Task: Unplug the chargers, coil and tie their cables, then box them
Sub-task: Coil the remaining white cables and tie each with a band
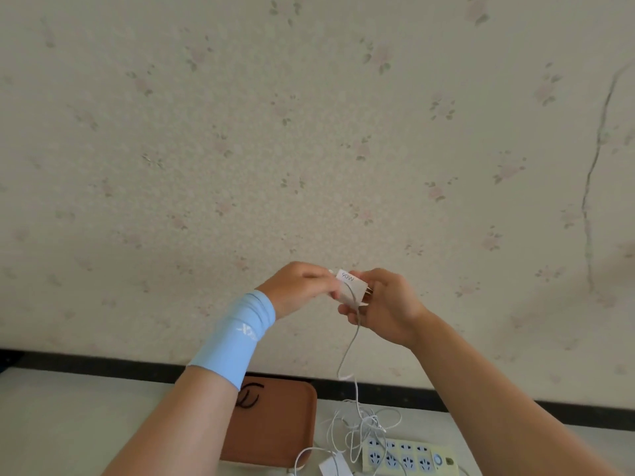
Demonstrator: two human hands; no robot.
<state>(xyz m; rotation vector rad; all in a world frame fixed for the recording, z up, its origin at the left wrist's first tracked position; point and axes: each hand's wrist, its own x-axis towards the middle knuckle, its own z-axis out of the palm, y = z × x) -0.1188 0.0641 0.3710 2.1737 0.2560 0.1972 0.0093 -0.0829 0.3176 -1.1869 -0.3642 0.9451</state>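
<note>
1. A white charger [349,287] is held up in front of the wall [309,132], well above the table [68,424].
2. It is gripped from 1 side by the left hand [299,286], fingers curled round it.
3. Its pronged end is pinched by the right hand [386,304].
4. Its cable [346,353] is hung down to a loose tangle on the table, between a brown tray [275,424] and a power strip [409,456].
5. A 2nd charger [335,466] is seen at the bottom edge.

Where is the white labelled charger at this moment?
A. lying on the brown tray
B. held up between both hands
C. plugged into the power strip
B: the left hand and right hand grip the charger in the air, and its cable hangs down.
</note>
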